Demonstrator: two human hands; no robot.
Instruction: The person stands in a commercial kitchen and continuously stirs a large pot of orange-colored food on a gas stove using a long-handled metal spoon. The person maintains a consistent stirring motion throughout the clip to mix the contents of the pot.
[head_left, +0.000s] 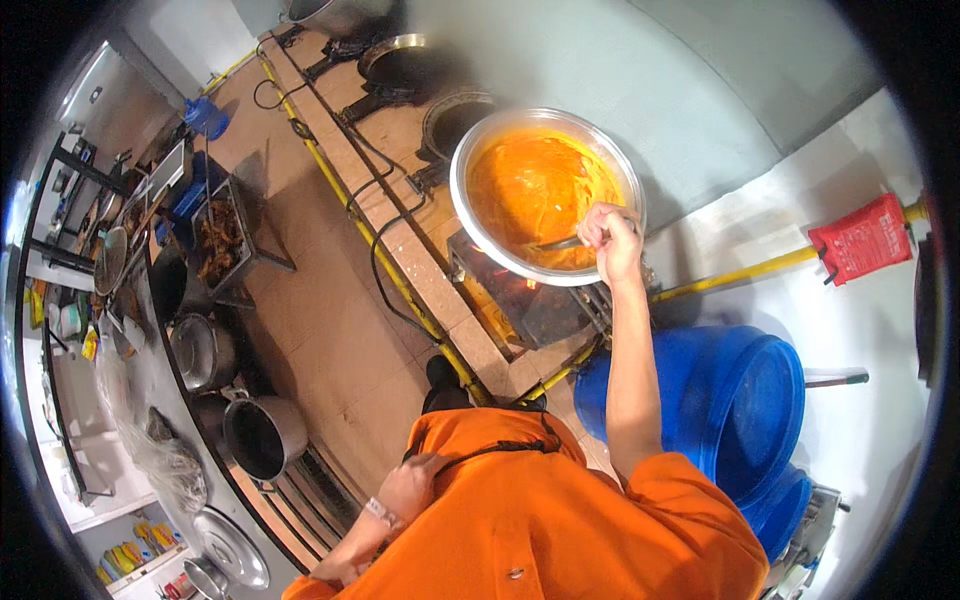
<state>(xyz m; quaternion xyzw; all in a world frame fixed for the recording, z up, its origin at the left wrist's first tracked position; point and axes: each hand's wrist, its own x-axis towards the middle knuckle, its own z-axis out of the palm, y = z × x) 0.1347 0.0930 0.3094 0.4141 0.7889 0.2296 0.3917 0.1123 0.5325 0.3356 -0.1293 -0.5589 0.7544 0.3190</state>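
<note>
My right hand (613, 238) is closed around the dark handle of a stirring utensil (559, 244), whose lower end is hidden in thick orange sauce (536, 187). The sauce lies inside a wide metal pot (460, 191) with a bright rim. Under the pot, flame (531, 284) glows in a metal burner stand (551, 311). My left hand (411, 484), with a band at the wrist, rests against my waist on the orange garment (517, 510), beside a black cord (502, 446). The fingers of that hand are partly hidden.
Blue plastic barrels (675, 382) stand close on my right. A yellow pipe (330, 172) and a black hose (375, 262) run along the tiled ledge. More pans (457, 120) sit on burners beyond. On the left are metal pots (262, 435) and a tray of brown food (217, 236).
</note>
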